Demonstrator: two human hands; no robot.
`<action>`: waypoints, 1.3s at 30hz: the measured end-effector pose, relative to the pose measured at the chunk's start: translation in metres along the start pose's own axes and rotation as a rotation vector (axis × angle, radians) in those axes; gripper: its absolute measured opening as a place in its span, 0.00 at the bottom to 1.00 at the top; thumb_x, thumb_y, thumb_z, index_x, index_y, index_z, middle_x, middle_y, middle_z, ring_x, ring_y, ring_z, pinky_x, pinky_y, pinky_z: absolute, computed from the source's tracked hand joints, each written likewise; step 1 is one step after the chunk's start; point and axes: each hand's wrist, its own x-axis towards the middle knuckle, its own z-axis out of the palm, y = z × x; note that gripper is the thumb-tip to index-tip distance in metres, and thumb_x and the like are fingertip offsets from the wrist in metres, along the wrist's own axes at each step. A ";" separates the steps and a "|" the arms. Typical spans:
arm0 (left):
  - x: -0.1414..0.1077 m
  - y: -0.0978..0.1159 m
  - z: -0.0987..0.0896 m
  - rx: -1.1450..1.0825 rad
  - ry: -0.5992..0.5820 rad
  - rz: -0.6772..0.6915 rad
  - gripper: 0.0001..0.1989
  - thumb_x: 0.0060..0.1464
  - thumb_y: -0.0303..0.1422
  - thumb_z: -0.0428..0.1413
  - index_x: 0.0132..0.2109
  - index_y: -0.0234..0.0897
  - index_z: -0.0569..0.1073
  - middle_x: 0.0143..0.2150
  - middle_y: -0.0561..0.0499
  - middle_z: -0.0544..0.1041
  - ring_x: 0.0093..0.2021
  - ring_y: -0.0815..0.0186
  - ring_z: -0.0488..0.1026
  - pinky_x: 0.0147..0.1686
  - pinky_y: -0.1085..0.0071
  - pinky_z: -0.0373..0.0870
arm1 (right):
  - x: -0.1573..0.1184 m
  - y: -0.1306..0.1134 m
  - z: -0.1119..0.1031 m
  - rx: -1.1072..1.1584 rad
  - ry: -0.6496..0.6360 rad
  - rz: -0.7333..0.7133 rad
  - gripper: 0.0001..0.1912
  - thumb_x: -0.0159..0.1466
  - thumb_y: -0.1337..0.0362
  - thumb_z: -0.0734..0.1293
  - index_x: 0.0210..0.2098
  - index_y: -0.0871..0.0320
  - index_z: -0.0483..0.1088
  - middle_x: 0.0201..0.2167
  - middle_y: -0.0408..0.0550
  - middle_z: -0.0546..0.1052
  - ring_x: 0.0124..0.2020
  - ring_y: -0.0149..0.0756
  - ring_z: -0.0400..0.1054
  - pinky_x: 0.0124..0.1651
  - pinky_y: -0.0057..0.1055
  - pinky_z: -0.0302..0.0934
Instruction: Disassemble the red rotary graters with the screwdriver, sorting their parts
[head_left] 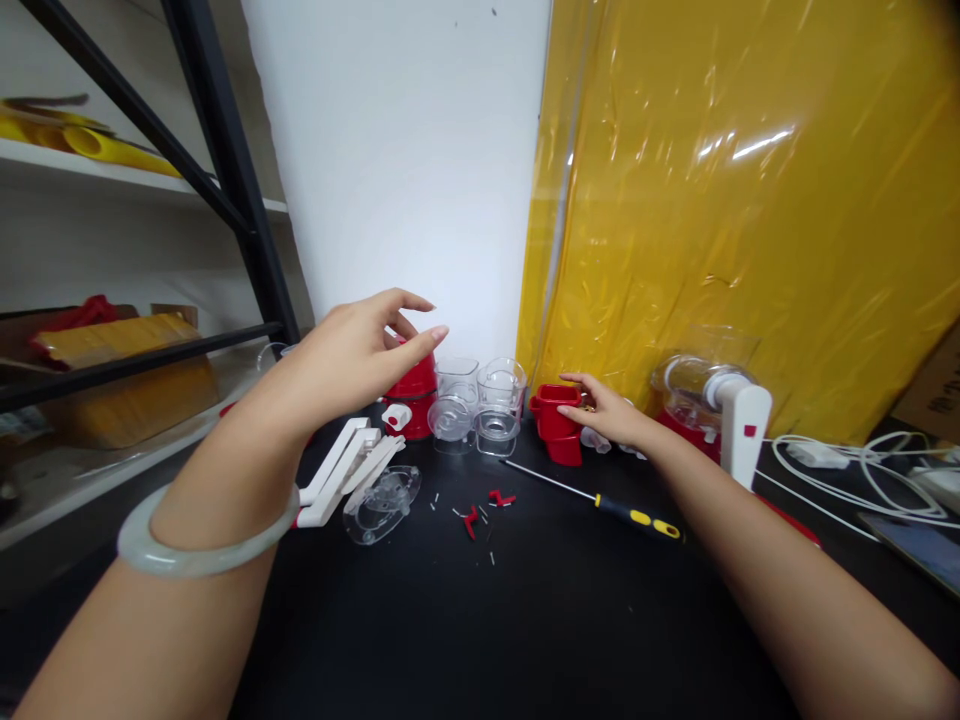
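My left hand [367, 340] is raised, empty, its fingers apart, in front of a red plastic housing [414, 395] that it partly covers. My right hand [611, 412] is at the right side of a red chute-shaped plastic part [559, 425], thumb in front and index finger by the rim; its other fingers are mostly hidden. Between the hands stand clear plastic cups [499, 390]. Nearer lie white plastic arms [337, 475], a clear oval base [384, 505], small red pieces [470, 522] and several screws [492, 558]. A screwdriver [630, 517] with a black and yellow handle lies right of them.
At the right, a red and white appliance [742, 425] with a clear top stands near coiled white cables [862, 450] and a flat dark device [919, 550]. A shelf rack [225, 150] rises at the left. Yellow sheeting [735, 200] hangs behind the black table [525, 640].
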 end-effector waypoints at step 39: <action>0.000 0.001 -0.001 0.004 -0.002 -0.009 0.28 0.58 0.54 0.53 0.57 0.42 0.73 0.43 0.45 0.80 0.35 0.59 0.78 0.41 0.61 0.73 | 0.005 0.003 0.002 -0.322 0.085 -0.174 0.18 0.67 0.60 0.69 0.54 0.63 0.71 0.50 0.53 0.71 0.52 0.37 0.67 0.60 0.42 0.62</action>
